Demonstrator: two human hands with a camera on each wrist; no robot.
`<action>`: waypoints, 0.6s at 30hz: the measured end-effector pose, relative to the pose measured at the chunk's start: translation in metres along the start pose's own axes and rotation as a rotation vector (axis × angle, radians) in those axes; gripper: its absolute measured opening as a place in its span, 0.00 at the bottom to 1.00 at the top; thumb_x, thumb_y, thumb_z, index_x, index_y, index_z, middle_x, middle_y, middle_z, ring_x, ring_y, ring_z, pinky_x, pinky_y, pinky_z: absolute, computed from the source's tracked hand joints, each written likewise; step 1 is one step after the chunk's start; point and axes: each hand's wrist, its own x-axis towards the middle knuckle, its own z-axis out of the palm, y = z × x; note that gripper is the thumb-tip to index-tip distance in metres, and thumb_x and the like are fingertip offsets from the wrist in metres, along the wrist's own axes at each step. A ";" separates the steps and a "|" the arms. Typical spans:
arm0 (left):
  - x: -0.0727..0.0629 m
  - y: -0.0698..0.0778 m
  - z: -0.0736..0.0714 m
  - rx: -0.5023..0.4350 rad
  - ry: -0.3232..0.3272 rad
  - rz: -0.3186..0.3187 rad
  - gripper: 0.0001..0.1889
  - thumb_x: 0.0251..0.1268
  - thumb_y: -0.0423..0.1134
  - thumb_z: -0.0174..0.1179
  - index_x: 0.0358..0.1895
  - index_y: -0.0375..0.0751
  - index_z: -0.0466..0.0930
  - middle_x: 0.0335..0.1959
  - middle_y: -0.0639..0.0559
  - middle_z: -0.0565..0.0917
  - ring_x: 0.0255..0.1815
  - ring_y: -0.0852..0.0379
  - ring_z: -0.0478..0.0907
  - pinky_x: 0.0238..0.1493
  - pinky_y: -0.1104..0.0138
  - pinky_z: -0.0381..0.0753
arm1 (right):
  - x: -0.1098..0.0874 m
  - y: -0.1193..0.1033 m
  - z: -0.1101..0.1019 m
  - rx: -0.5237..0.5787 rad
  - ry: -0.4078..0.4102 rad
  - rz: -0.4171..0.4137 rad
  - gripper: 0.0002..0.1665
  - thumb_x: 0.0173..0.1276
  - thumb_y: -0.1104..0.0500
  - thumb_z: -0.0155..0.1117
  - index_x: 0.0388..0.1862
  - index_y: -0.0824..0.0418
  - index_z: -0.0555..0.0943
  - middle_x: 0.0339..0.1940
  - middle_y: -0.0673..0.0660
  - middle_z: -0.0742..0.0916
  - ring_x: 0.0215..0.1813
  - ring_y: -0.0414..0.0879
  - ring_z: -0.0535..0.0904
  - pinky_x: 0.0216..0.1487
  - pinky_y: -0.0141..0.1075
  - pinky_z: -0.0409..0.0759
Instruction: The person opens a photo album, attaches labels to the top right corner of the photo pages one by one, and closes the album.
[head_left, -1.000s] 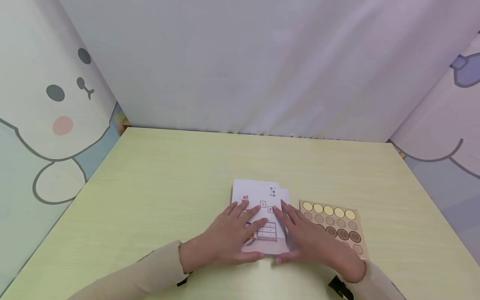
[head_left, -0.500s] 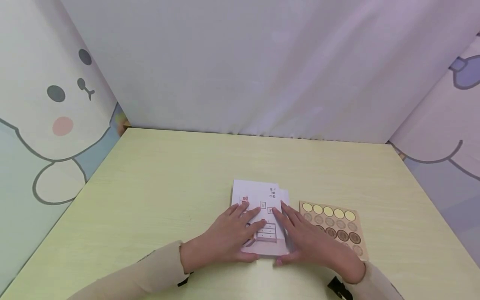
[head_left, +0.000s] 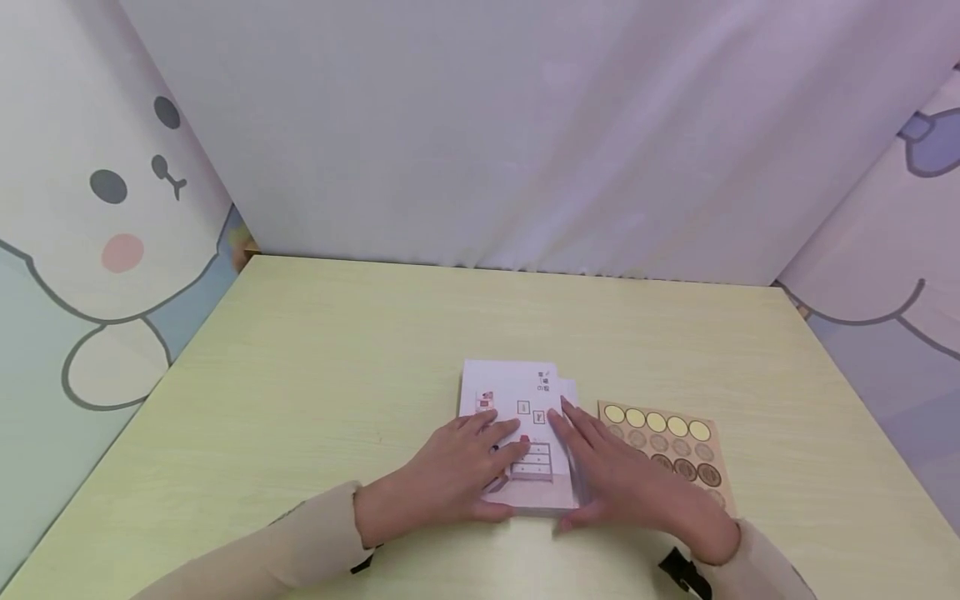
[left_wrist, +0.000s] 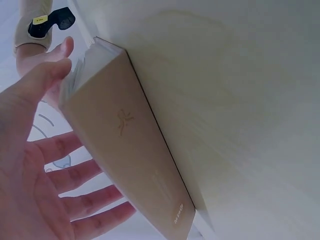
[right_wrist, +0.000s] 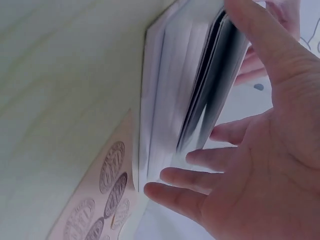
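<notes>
A thick book lies on the table, its white upper face printed with a chest of drawers and small pictures. My left hand rests over its left part with fingers spread. Fingertips of my right hand lie at its right edge, and both thumbs are by the near edge. In the left wrist view the tan spine carries small lettering. The page block shows in the right wrist view, with a dark gap under the topmost leaves. A paler layer sticks out on the book's right side.
A tan sheet with rows of round stickers lies right of the book, partly under my right forearm in the head view. A pale curtain hangs behind the table, and cartoon-printed cloths flank it.
My left hand has slid slightly down and left, its thumb drawing back along the near edge, so more of the small printed picture shows. The right hand stays nearly in place.
</notes>
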 end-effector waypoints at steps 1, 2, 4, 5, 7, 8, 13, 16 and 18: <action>-0.001 0.000 -0.001 -0.004 0.004 -0.002 0.35 0.55 0.69 0.51 0.63 0.54 0.69 0.63 0.52 0.73 0.62 0.48 0.71 0.56 0.58 0.77 | 0.000 0.001 -0.001 0.002 -0.002 -0.005 0.72 0.41 0.26 0.65 0.74 0.63 0.47 0.75 0.64 0.53 0.73 0.62 0.53 0.68 0.54 0.61; -0.001 0.000 -0.001 -0.006 0.008 -0.002 0.34 0.55 0.69 0.52 0.62 0.54 0.69 0.62 0.52 0.73 0.61 0.49 0.71 0.54 0.58 0.78 | 0.000 0.001 -0.002 0.006 0.003 -0.014 0.72 0.41 0.27 0.66 0.74 0.64 0.46 0.75 0.65 0.53 0.73 0.62 0.53 0.69 0.54 0.60; -0.002 0.000 -0.002 -0.011 0.025 -0.001 0.33 0.55 0.68 0.52 0.61 0.54 0.70 0.61 0.53 0.74 0.59 0.50 0.72 0.51 0.59 0.80 | 0.000 0.003 -0.003 -0.005 0.021 -0.035 0.72 0.43 0.29 0.67 0.74 0.67 0.46 0.75 0.65 0.53 0.73 0.61 0.53 0.70 0.52 0.59; -0.003 0.001 -0.003 -0.014 0.035 0.000 0.32 0.55 0.68 0.53 0.60 0.54 0.71 0.61 0.53 0.75 0.59 0.50 0.73 0.50 0.59 0.80 | -0.001 0.004 -0.004 -0.007 0.033 -0.041 0.71 0.44 0.30 0.67 0.73 0.68 0.46 0.75 0.65 0.53 0.73 0.61 0.54 0.69 0.51 0.59; -0.004 0.000 -0.003 -0.015 0.056 0.004 0.31 0.55 0.67 0.53 0.59 0.54 0.72 0.59 0.53 0.76 0.57 0.51 0.74 0.49 0.61 0.81 | -0.001 0.005 -0.004 0.005 0.055 -0.044 0.67 0.48 0.34 0.68 0.73 0.70 0.46 0.75 0.66 0.53 0.73 0.60 0.54 0.69 0.50 0.60; -0.004 0.000 -0.003 -0.014 0.066 0.006 0.31 0.55 0.67 0.54 0.58 0.54 0.72 0.59 0.53 0.76 0.57 0.52 0.74 0.48 0.61 0.81 | 0.000 0.005 -0.004 0.011 0.066 -0.045 0.65 0.50 0.36 0.68 0.73 0.71 0.46 0.74 0.67 0.54 0.73 0.61 0.55 0.69 0.50 0.61; -0.008 -0.001 -0.003 -0.044 0.107 0.008 0.30 0.55 0.65 0.55 0.58 0.53 0.73 0.58 0.53 0.77 0.55 0.53 0.75 0.44 0.64 0.82 | 0.003 0.005 -0.004 0.038 0.080 -0.026 0.56 0.58 0.43 0.64 0.72 0.73 0.49 0.74 0.68 0.55 0.71 0.63 0.57 0.67 0.50 0.63; -0.011 -0.002 -0.003 -0.080 0.144 0.004 0.30 0.56 0.64 0.56 0.58 0.52 0.73 0.57 0.53 0.78 0.54 0.54 0.75 0.43 0.66 0.83 | 0.006 0.005 -0.003 0.052 0.077 -0.031 0.52 0.61 0.40 0.61 0.72 0.69 0.52 0.74 0.67 0.57 0.71 0.62 0.58 0.66 0.50 0.64; -0.014 -0.003 -0.003 -0.106 0.182 0.004 0.29 0.56 0.62 0.57 0.58 0.52 0.73 0.56 0.54 0.78 0.54 0.55 0.76 0.42 0.67 0.83 | 0.009 0.004 -0.002 0.066 0.072 -0.047 0.50 0.62 0.40 0.59 0.72 0.67 0.54 0.73 0.67 0.59 0.71 0.62 0.59 0.66 0.51 0.65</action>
